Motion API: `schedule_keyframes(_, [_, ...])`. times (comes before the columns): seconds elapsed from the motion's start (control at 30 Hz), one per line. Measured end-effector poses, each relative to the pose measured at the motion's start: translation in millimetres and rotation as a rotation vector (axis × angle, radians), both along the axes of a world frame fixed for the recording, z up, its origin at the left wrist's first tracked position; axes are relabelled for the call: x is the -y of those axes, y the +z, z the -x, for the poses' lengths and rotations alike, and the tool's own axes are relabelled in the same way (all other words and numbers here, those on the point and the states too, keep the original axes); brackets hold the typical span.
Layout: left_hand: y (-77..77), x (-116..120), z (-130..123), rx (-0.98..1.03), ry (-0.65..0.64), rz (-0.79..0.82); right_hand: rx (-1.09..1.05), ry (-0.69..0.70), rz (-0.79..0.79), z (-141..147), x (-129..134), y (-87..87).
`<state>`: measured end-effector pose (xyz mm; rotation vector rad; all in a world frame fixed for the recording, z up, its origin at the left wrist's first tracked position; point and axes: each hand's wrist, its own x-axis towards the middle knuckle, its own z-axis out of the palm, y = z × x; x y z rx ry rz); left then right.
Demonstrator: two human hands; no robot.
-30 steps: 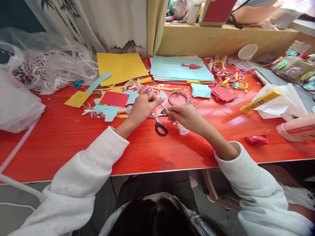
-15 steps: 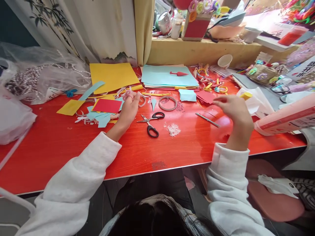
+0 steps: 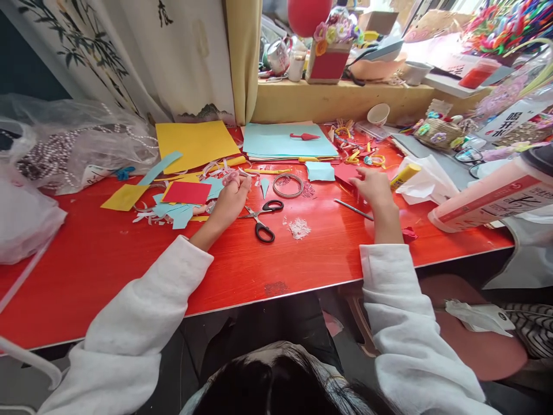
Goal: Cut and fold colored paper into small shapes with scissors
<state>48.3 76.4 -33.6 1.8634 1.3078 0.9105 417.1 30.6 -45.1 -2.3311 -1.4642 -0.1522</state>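
Seen from above, across a red table [image 3: 224, 259]: left hand [image 3: 232, 199] near the middle, palm down, with fingers curled inward and a small pink item [image 3: 230, 177] at the knuckles. Cannot tell whether gripped between the fingers or worn on them, nor how tightly closed. Right hand [image 3: 375, 189] farther toward the right edge, partly open, with thumb and forefinger a little apart at the right side of a small stack of red paper [image 3: 344, 173]. Cannot tell whether touching or just above.

Just left of the right wrist, a thin blue-green stick [image 3: 352, 208], flat on the table and slanting toward the near right corner. Between the hands, a light-blue teardrop-shaped paper [image 3: 265, 187] near the left fingertips, then a round metallic-looking ring [image 3: 288, 185]. Nearer the front edge, open scissors [image 3: 261, 218] with black handles, and a small heap of white scraps [image 3: 299, 228].

Behind the right hand, a yellow glue stick [image 3: 405, 176] by crumpled white paper [image 3: 421, 180]. Toward the far edge, a large yellow sheet [image 3: 194, 144] and, to its right, light-blue sheets [image 3: 276, 140] with a red paper shape [image 3: 306, 136] on top.
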Motion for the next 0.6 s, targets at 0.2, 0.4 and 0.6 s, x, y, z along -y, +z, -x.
schedule_keyframes(0.2, [4.7, 4.7, -0.9, -0.087, -0.018, -0.012, -0.019, -0.026, 0.059, -5.3, -0.9, -6.3])
schedule_keyframes(0.4, [9.2, 12.6, -4.7, -0.104, -0.028, -0.036, 0.084, 0.281, -0.114, 27.6, -16.8, 0.1])
schedule_keyframes(0.6, [4.6, 10.4, -5.0, -0.118, -0.050, -0.057, 0.185, 0.375, 0.108, 61.9, -38.2, -1.8])
